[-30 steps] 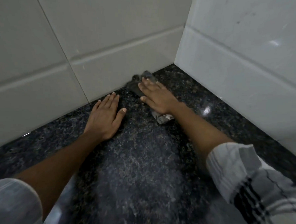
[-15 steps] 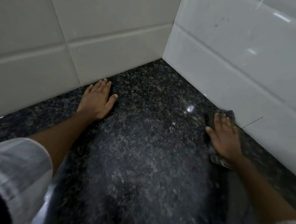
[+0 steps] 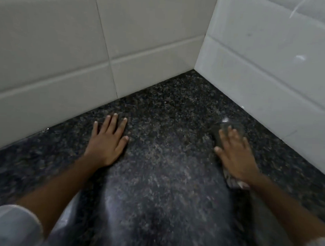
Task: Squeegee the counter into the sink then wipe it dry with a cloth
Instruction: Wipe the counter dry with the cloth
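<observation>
The dark speckled granite counter [image 3: 166,141] fills the lower view and ends in a tiled corner. My right hand [image 3: 234,154] lies flat on a dark grey cloth [image 3: 233,128], pressing it onto the counter near the right wall; the cloth shows past my fingertips and below my wrist, and the hand is blurred. My left hand [image 3: 107,139] rests palm down on the bare counter near the back wall, fingers spread, holding nothing. No squeegee or sink is in view.
White tiled walls rise at the back [image 3: 123,48] and on the right [image 3: 270,62], meeting in a corner [image 3: 195,68]. A pale sheen lies on the counter in the near middle [image 3: 155,205].
My right hand has dragged the cloth from the back wall beside my left hand across to the right wall, then slightly away from that wall. My left hand has stayed planted.
</observation>
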